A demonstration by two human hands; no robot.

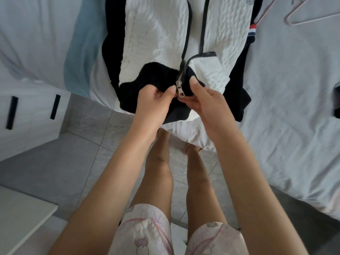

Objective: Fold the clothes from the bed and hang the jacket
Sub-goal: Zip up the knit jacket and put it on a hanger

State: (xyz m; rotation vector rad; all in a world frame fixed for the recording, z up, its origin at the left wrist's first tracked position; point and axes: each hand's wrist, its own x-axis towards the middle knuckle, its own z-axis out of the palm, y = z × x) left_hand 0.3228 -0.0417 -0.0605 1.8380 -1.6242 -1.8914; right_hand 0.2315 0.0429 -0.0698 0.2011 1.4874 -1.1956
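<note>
The jacket (156, 34) lies flat on the bed (285, 107), straight ahead of the person at 12 o'clock. It is white and bumpy in the middle, and black on the sleeves and along the bottom edge. Its bottom edge hangs a little over the corner of the bed.

Both hands hold that black bottom edge. The left hand (154, 100) pinches the cloth just left of the zipper pull (179, 89), with the thumb on top. The right hand (204, 100) pinches the cloth just right of the pull, thumb on top too. The silver pull sits low down, between the two thumbs. Above it, the two zipper sides spread apart, and the right flap is folded over.

A pink hanger (312, 20) lies on the bed at 2 o'clock, just beside the jacket's sleeve. A bit of dark cloth (337, 100) peeks in at 3 o'clock. White drawers (33, 111) with black handles (55, 107) stand at 9 o'clock. The grey tile floor (88, 153) is at 6 o'clock, under the person's legs.
</note>
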